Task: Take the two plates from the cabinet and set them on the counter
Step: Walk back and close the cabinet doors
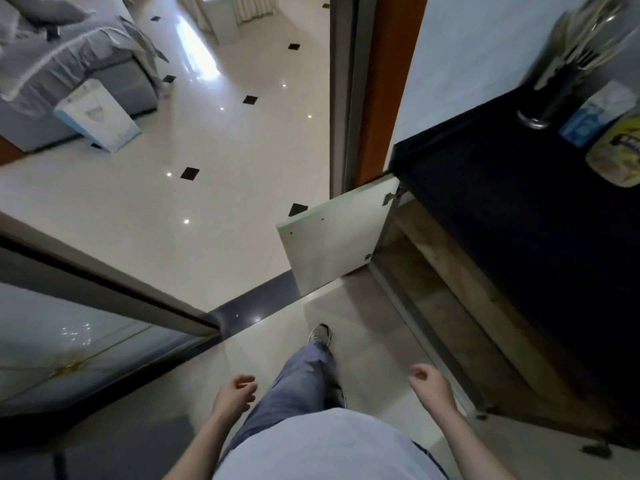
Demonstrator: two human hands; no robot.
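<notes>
My left hand (pixel 237 393) and right hand (pixel 431 382) hang empty, fingers loosely curled. The cabinet (pixel 450 271), its door (pixel 332 237) standing open, lies far and right beneath the dark counter (pixel 519 202), nearer my right hand. No plates are visible inside.

Person wears pale shirt (pixel 329 445), blue jeans (pixel 299 375), grey sneakers (pixel 320 333).

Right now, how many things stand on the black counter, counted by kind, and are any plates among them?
Utensil holder: 1
Blue and white pack: 1
Yellow-labelled container: 1
Plates: 0 in view
Total on the counter: 3
</notes>
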